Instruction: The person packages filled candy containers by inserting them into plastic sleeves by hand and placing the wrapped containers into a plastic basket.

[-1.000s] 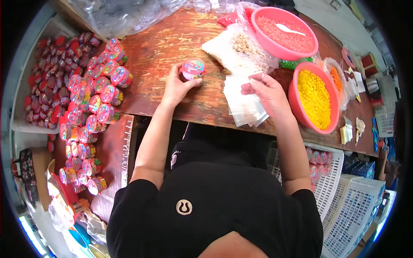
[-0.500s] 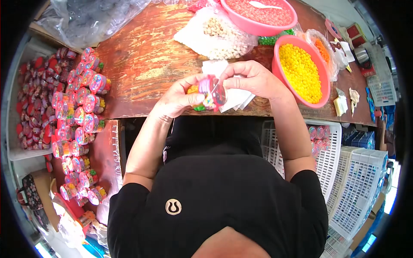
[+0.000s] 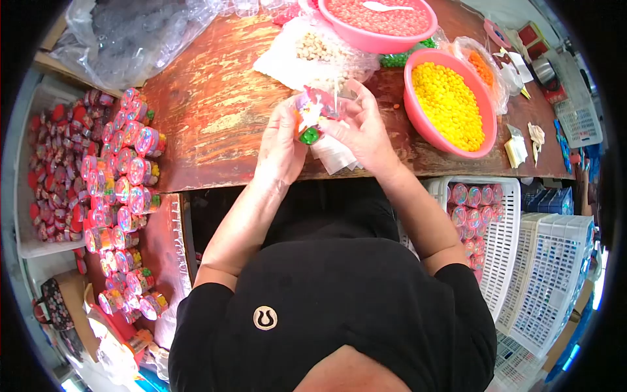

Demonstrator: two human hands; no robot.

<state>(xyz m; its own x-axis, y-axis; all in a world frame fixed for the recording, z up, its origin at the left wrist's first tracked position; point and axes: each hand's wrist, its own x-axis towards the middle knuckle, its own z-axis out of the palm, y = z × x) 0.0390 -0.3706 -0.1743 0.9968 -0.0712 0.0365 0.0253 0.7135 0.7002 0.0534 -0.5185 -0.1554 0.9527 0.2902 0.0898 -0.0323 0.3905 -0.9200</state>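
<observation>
Over the table's front edge, my left hand is wrapped round the left side of a small clear plastic jar. Green and orange pieces show inside it, and a pink and purple printed label or lid covers part of it. My right hand grips the jar's right side, thumb against it and fingers curled behind. A thin pale strip stands up near the right fingertips; its kind cannot be made out. Beneath the hands lie white paper sheets, partly covered.
Pink basins of yellow pieces and pink pieces stand beyond, near a plastic bag of pale pieces. Filled jars are stacked at left beside a bin of red-lidded items. A white crate holds jars at right.
The jar has turned and tilted, bringing its green pieces toward me. My right hand has shifted from the jar's lid face to its lower right side. The view has moved slightly.
</observation>
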